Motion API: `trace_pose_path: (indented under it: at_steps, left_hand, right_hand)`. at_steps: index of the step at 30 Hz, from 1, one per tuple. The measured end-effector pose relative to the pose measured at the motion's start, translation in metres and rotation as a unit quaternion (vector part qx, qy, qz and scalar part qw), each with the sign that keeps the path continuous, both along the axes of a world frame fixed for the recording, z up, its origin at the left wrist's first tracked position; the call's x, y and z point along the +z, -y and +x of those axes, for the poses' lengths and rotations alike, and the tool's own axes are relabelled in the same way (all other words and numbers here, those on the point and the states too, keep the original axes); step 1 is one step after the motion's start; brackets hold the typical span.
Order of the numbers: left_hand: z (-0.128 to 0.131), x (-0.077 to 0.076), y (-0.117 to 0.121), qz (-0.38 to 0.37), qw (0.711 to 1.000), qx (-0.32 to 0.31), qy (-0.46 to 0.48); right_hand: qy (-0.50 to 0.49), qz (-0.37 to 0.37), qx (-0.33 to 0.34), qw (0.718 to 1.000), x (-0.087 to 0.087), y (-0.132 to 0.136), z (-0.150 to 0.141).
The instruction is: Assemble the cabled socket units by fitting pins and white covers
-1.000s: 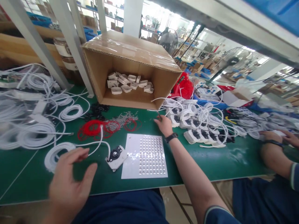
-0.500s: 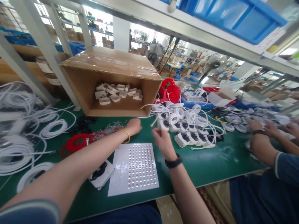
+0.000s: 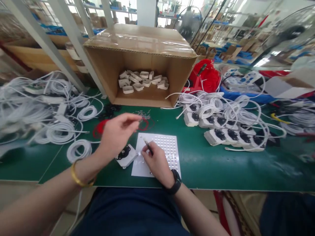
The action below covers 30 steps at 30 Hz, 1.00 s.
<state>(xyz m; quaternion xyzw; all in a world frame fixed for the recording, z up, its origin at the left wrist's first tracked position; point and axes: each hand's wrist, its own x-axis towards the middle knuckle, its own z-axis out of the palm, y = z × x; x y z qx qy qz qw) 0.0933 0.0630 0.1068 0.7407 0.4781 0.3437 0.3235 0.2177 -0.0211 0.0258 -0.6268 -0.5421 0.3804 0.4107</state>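
Observation:
My left hand hovers above the green bench with its fingertips pinched on a bunch of thin metal pins. My right hand rests on a white plate studded with rows of small bumps and grips a thin dark tool pointing at the plate. Just left of the plate lies a white socket part with a black centre, its white cable coiled further left.
An open cardboard box lying on its side holds several white plastic pieces. Red wire loops lie in front of it. White cable coils crowd the left, and corded socket parts fill the right. A metal shelf post rises at the left.
Both hands pulled back from the pins near the box. The left now holds pins over the bench, and the right has come down onto the white plate with its tool.

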Motion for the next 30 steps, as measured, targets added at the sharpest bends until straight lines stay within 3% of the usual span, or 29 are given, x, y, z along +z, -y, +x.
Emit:
trace_pose_path:
  at_steps: [3, 6, 9, 14, 20, 23, 27, 30]
  left_hand:
    - [-0.054, -0.021, 0.053, 0.063, 0.993, 0.094, 0.043]
    - [-0.082, -0.06, 0.088, 0.125, 0.988, 0.091, 0.02]
    - [-0.085, -0.087, 0.1, 0.173, 0.983, 0.064, -0.025]
    - [-0.077, -0.09, 0.096, 0.226, 0.972, 0.025, -0.053]
    - [-0.079, -0.098, 0.099, 0.239, 0.97, 0.011, -0.05]
    - [-0.08, -0.099, 0.098, 0.19, 0.98, 0.017, -0.055]
    - [-0.08, -0.092, 0.093, 0.012, 0.998, 0.036, -0.045]
    - [-0.079, -0.088, 0.089, -0.1, 0.992, 0.076, -0.028]
  right_hand:
    - [0.038, 0.012, 0.01, 0.999, -0.004, -0.004, -0.008]
    - [0.074, 0.031, 0.016, 0.997, -0.007, -0.007, -0.012]
    - [0.136, 0.065, 0.035, 0.988, -0.009, -0.008, -0.015]
    - [0.224, 0.123, 0.089, 0.963, -0.012, -0.004, -0.015]
    - [0.157, 0.13, 0.072, 0.976, -0.02, 0.005, -0.017]
    - [0.148, 0.136, 0.061, 0.978, -0.023, 0.01, -0.019]
    - [0.153, 0.141, 0.058, 0.976, -0.022, 0.015, -0.022]
    - [0.149, 0.146, 0.054, 0.976, -0.021, 0.018, -0.024]
